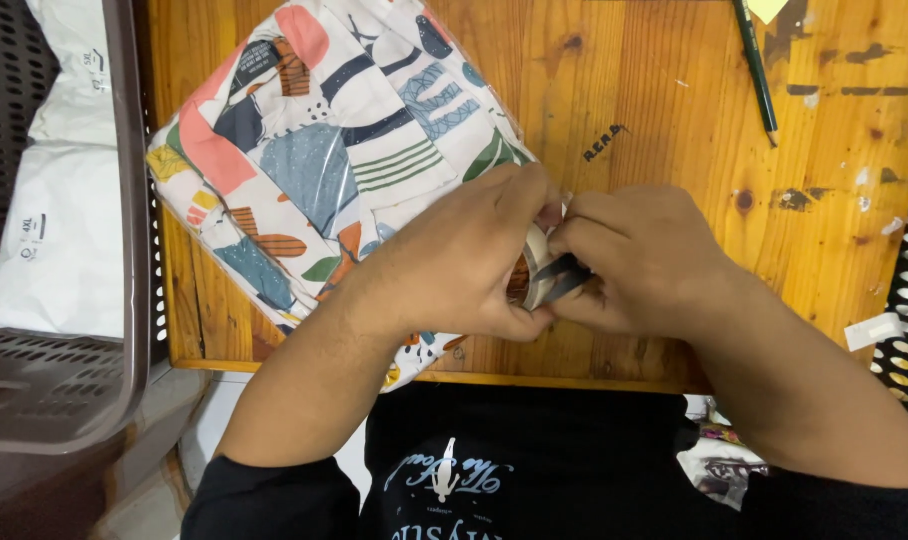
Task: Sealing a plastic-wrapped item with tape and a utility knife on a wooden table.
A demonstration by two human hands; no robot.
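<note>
Both hands meet at the middle of the frame over a roll of clear tape (536, 268). The left hand (464, 255) wraps around the roll from the left, fingers curled closed over its top and thumb tucked under it, so only a sliver of the shiny ring and its brown core shows between the hands. The right hand (639, 255) presses in from the right, its fingertips pinched tight at the roll's edge; whether it has the loose tape end or just the rim, I cannot tell.

The roll sits just above a wooden table (674, 120), right at the lower right corner of a folded patterned cloth in a clear plastic bag (314, 150). That package lies tilted across the upper left part of the table, and the left wrist rests over its lower edge.

A green pencil (756, 70) lies at the upper right, well apart from the hands. A dark plastic basket (124, 250) stands at the left edge of the frame with white bagged parcels (59, 220) inside. A small white scrap (872, 330) lies near the table's right edge.
</note>
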